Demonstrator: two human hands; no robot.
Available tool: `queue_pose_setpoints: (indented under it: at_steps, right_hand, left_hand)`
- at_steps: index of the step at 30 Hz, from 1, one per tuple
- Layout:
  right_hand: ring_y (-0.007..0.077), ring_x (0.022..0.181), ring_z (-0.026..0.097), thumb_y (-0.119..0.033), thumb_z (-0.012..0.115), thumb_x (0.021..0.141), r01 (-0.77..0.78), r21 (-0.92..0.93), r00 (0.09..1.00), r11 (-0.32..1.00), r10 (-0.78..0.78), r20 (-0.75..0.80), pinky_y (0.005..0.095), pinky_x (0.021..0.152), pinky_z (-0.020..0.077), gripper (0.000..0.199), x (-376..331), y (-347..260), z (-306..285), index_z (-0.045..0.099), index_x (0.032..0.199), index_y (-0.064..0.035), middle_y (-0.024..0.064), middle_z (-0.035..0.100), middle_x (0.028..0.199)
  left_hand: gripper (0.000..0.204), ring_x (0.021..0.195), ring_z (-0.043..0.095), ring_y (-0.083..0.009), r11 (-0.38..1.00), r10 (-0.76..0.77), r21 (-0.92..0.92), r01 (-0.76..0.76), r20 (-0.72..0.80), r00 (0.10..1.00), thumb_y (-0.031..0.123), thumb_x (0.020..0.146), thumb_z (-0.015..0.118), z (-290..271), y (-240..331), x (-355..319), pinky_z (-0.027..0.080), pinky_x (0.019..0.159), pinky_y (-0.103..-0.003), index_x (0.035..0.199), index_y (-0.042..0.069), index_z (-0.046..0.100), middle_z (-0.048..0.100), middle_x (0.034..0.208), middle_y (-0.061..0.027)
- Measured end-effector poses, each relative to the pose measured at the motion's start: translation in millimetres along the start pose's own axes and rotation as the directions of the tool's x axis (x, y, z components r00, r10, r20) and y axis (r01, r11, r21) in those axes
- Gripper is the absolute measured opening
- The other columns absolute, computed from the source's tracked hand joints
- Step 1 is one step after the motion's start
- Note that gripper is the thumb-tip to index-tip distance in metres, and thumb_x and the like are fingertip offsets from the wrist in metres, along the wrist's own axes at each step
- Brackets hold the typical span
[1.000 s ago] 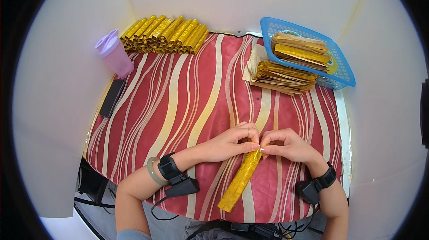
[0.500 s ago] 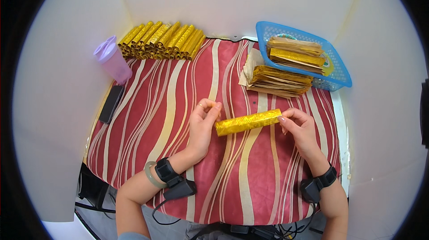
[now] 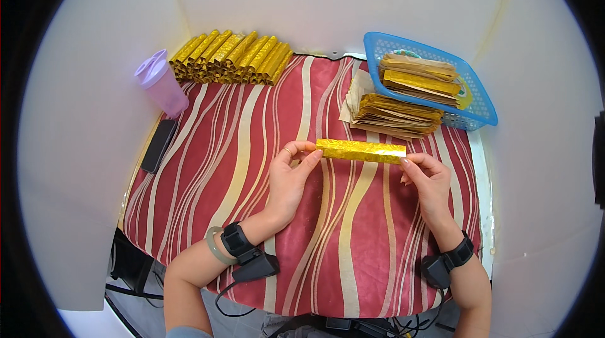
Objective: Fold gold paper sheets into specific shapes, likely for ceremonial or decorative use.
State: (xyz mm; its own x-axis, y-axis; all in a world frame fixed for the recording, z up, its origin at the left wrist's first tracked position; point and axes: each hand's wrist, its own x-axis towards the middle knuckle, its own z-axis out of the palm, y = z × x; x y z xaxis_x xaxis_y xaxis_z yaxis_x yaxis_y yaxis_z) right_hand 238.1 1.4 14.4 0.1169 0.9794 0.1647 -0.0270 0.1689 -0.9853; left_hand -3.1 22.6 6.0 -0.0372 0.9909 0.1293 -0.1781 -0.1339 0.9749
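Note:
A folded strip of shiny gold paper [image 3: 360,151], long and box-like, is held up level between my two hands above the striped cloth. My left hand [image 3: 291,177] pinches its left end between thumb and fingers. At the opposite end, the thumb and forefinger of my right hand [image 3: 430,183] grip the strip's tip. Similar gold paper rolls [image 3: 230,57] lie stacked at the far left. A pile of flat gold and tan paper sheets [image 3: 396,115] rests on the cloth at the far right, partly under the basket's rim.
A blue plastic basket [image 3: 482,102] holding more paper sheets stands at the back right. On the left are a lilac lidded cup [image 3: 164,86], tilted, and a black phone [image 3: 159,146]. Red striped cloth [image 3: 208,168] covers the table; pale walls enclose it. Cables hang below the front edge.
The left end of the gold paper strip has risen, so it tilts slightly down to the right now. My left hand has taken hold of that end.

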Motion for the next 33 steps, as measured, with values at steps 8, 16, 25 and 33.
queue_pose_setpoints:
  at_steps: [8, 16, 25, 33]
  right_hand:
    - [0.0019, 0.064, 0.057, -0.013, 0.068, 0.09, -0.038, -0.031, 0.997, 0.999, 0.04, 0.059, 0.0158, 0.055, 0.0434, 0.012, 1.8, 2.0, -1.1, 0.07, 0.093, -0.0016, -0.0023, 0.065, 0.076]
    - [0.0012, 0.062, 0.056, -0.013, 0.069, 0.089, -0.111, -0.071, 0.99, 0.991, 0.117, 0.083, 0.0161, 0.053, 0.0418, 0.011, 2.7, 3.3, -1.1, 0.07, 0.09, -0.0021, -0.0022, 0.065, 0.075]
    - [0.0066, 0.062, 0.057, -0.023, 0.06, 0.093, -0.018, 0.023, 1.0, 1.0, 0.019, -0.022, 0.0206, 0.057, 0.0425, 0.03, 2.1, -0.2, -7.5, 0.069, 0.076, -0.0001, 0.0036, 0.065, 0.07]
    - [0.0071, 0.081, 0.06, -0.011, 0.061, 0.094, 0.019, -0.054, 0.909, 0.998, 0.005, 0.416, 0.0218, 0.07, 0.0476, 0.014, -8.2, -0.7, 9.2, 0.067, 0.102, -0.0013, 0.0009, 0.063, 0.091]
  left_hand:
    - [0.014, 0.082, 0.058, -0.0044, 1.0, 0.015, -0.019, -0.016, -0.044, 0.999, 0.005, 0.09, 0.066, -2.2, -3.3, 1.6, 0.046, 0.074, -0.019, 0.103, 0.0, 0.065, 0.064, 0.095, -0.0017]
    - [0.014, 0.09, 0.06, -0.0081, 0.991, 0.048, -0.122, -0.054, -0.05, 0.998, 0.003, 0.09, 0.064, -2.7, -2.3, 3.7, 0.047, 0.083, -0.021, 0.104, 0.0, 0.064, 0.065, 0.097, -0.0044]
    - [0.012, 0.089, 0.06, -0.0072, 0.982, -0.063, -0.174, 0.073, 0.062, 0.996, 0.004, 0.089, 0.064, -11.0, -0.4, 9.2, 0.046, 0.08, -0.022, 0.101, 0.001, 0.065, 0.066, 0.094, -0.0028]
    - [0.008, 0.091, 0.058, -0.0088, 0.964, -0.216, 0.039, 0.265, 0.699, 0.682, 0.005, 0.09, 0.063, -1.9, 2.6, -2.1, 0.046, 0.083, -0.023, 0.097, 0.001, 0.062, 0.063, 0.097, -0.0029]
